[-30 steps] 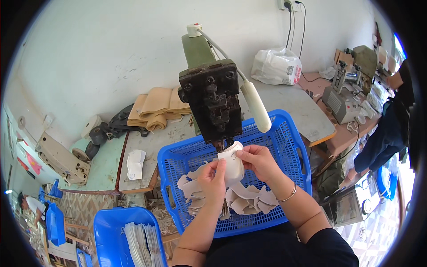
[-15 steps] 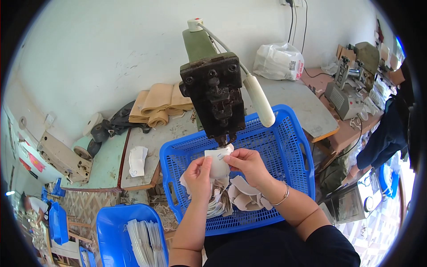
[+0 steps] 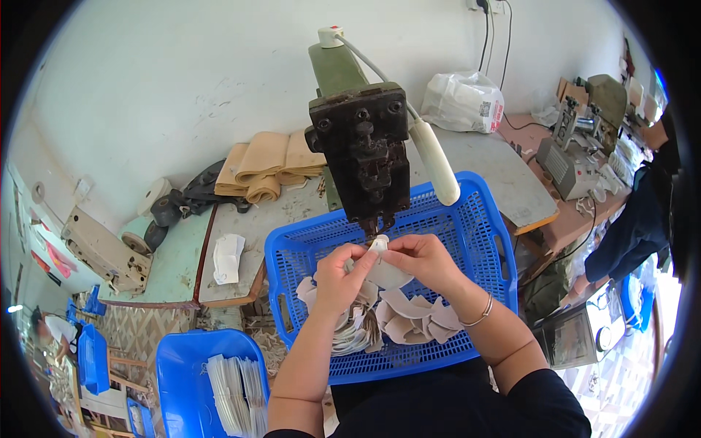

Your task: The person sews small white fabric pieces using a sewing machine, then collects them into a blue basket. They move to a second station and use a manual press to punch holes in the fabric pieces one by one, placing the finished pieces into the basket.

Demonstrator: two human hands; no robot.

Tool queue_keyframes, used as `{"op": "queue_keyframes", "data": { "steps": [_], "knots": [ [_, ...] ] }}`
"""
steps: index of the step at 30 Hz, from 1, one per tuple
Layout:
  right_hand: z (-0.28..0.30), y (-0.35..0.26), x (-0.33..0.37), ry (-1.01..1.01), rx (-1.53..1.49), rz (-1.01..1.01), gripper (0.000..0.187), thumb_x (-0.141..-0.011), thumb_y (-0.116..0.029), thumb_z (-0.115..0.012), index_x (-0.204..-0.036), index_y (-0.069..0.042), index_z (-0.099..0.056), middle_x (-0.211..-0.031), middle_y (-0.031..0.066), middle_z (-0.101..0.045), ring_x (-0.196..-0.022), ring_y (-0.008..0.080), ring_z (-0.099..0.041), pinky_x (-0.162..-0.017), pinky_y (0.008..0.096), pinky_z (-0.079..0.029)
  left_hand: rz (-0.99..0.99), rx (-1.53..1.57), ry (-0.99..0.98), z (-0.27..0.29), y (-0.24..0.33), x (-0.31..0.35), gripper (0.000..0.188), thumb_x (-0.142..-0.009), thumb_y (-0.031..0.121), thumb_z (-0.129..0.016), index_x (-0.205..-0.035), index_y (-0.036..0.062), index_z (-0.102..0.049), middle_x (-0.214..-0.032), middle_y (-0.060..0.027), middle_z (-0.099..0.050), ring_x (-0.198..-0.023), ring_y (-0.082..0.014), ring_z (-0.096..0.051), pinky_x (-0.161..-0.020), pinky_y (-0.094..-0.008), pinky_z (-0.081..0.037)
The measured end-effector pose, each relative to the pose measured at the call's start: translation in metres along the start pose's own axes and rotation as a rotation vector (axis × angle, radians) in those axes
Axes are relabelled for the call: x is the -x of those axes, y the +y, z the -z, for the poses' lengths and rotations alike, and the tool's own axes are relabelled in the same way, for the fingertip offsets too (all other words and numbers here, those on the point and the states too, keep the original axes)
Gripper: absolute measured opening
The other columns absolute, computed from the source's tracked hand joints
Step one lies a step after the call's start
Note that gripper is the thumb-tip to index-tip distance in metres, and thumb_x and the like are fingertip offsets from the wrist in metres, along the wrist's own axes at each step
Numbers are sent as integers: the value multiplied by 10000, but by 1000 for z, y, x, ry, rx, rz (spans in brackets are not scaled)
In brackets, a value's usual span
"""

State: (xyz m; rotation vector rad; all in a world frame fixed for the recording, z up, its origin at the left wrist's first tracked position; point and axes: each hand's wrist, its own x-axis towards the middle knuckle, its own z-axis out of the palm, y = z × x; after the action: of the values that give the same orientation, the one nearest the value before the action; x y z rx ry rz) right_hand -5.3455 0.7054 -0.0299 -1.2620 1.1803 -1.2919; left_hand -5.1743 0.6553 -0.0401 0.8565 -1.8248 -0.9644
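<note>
A thin white cut piece (image 3: 388,276), stiff like leather or card, is pinched between both my hands just beneath the head of a black and green machine (image 3: 364,157). My left hand (image 3: 340,280) grips its left edge between thumb and finger. From the other side, my right hand (image 3: 426,264) pinches its upper part. One corner of the piece stands up close to the machine's lower tip; whether they touch, I cannot tell. Below lies a blue perforated basket (image 3: 467,332) with several pale curved pieces (image 3: 405,317) and a bundle of white strips (image 3: 356,332).
A white lever handle (image 3: 437,164) hangs at the machine's right. Folded tan sheets (image 3: 266,164) and a white piece (image 3: 228,258) lie on the worktable (image 3: 244,219). A blue bin (image 3: 175,365) holds bundled strips at lower left. Another person's dark sleeve (image 3: 621,230) shows at right.
Both hands have moved slightly up and closer together, bringing the white piece nearer the machine tip. It was spread flatter before; now its upper part is gathered between my fingers. The view has shifted a little.
</note>
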Motion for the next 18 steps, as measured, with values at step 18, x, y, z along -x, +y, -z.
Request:
{"op": "queue_keyframes", "data": {
  "steps": [18],
  "knots": [
    [11, -3, 3, -17, 130, 53, 227, -762, -77, -658, -956, 36, -633, -831, 88, -652, -744, 102, -595, -680, 232, -486, -12, 186, 157, -20, -19, 3, 157, -793, 155, -645, -766, 4, -610, -692, -5, -591, -655, -56, -490, -588, -206, -386]
  ]
}}
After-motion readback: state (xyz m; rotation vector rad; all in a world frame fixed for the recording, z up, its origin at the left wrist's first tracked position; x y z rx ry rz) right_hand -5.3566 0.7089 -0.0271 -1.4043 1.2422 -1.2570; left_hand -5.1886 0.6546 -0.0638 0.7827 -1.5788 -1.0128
